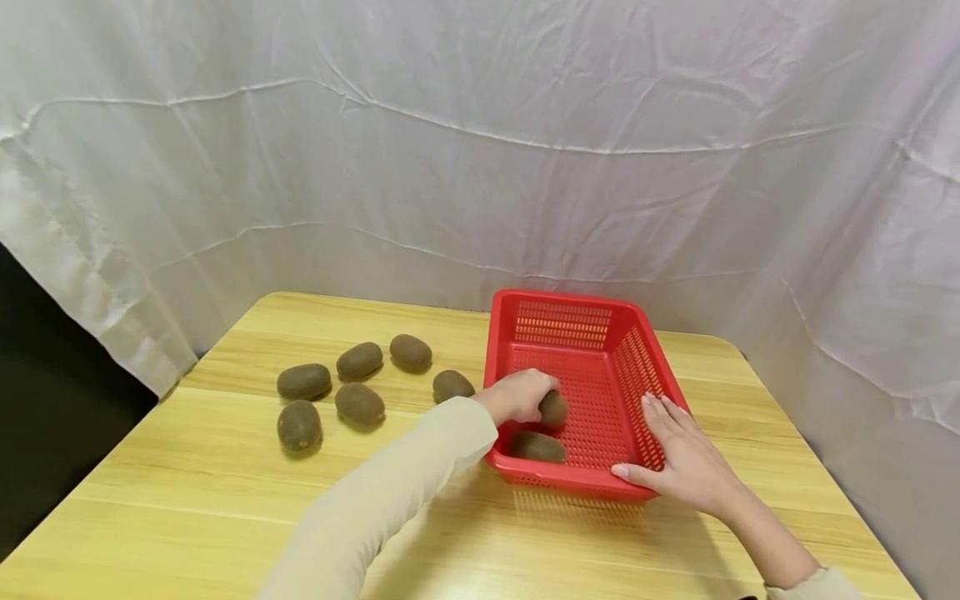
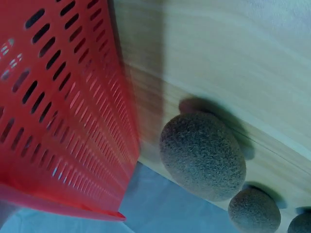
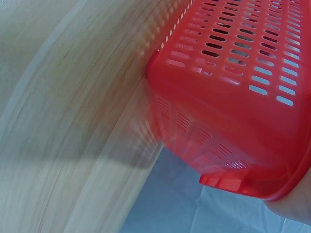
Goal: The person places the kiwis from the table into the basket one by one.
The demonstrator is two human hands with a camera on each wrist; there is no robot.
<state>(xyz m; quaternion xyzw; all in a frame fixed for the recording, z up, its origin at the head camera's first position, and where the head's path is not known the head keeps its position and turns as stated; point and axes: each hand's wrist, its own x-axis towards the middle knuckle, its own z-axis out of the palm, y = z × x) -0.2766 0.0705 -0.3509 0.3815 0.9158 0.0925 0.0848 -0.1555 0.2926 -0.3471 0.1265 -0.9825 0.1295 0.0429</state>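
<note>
My left hand (image 1: pixel 522 395) reaches over the near left rim of the red plastic basket (image 1: pixel 579 475) and holds a brown kiwi (image 1: pixel 554 410) low inside it. A second kiwi (image 1: pixel 537 447) lies on the basket floor, close to the front wall. At the basket's near right corner rests my right hand (image 1: pixel 686 458), its fingers extended over the right rim and its thumb spread onto the front rim. The left wrist view shows the slotted basket wall (image 2: pixel 73 97) beside a kiwi (image 2: pixel 203 156) on the table. Both hands are mostly out of sight in the wrist views.
Several loose kiwis (image 1: pixel 360 406) lie on the wooden table (image 1: pixel 225 517) left of the basket, one of them (image 1: pixel 452 386) close to its left wall. A pale curtain (image 1: pixel 450 192) hangs behind the table and along its sides.
</note>
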